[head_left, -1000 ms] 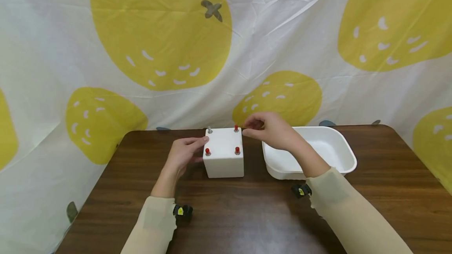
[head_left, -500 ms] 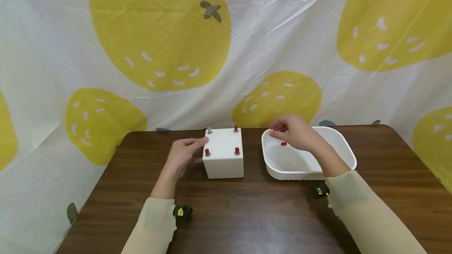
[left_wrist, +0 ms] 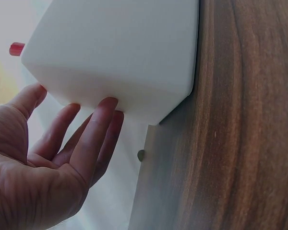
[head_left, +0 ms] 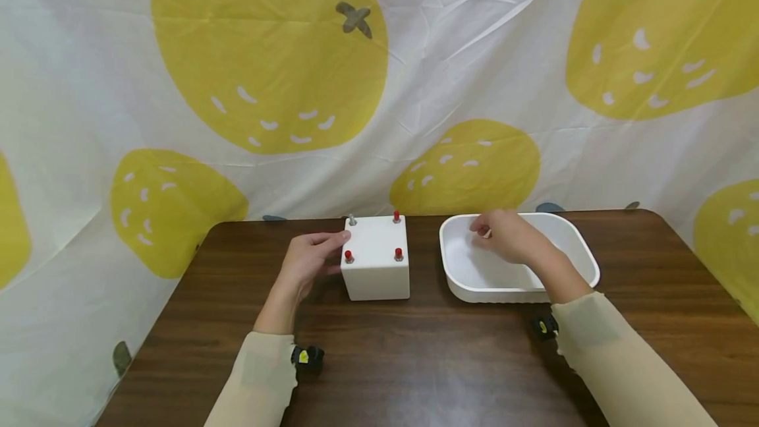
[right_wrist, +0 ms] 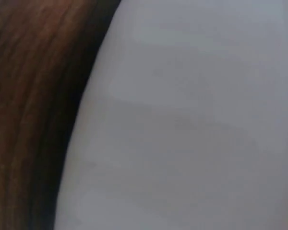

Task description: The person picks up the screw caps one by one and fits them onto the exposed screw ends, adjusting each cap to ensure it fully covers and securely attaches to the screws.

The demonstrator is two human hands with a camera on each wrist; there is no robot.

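As the white block (head_left: 375,257) on the bench (head_left: 409,361) shows three red caps (head_left: 398,252) and one bare post (head_left: 352,221), work appears part-done, left hand (head_left: 309,257) touching it, fingers spread, right hand (head_left: 508,237) at the tray (head_left: 492,296), grip indeterminable.

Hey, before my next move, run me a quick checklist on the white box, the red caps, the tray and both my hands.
1. White box upright on the table: ok.
2. Left hand in contact with the box: ok, its fingertips touch the left side.
3. Red caps at the near-left, near-right and far-right corners: ok, all three visible.
4. Far-left metal post capped: not ok, it is bare.
5. White tray upright, apart from the box: ok, it stands to the right.
6. Right hand holding something: cannot tell; it is at the tray, its fingertips not clear.
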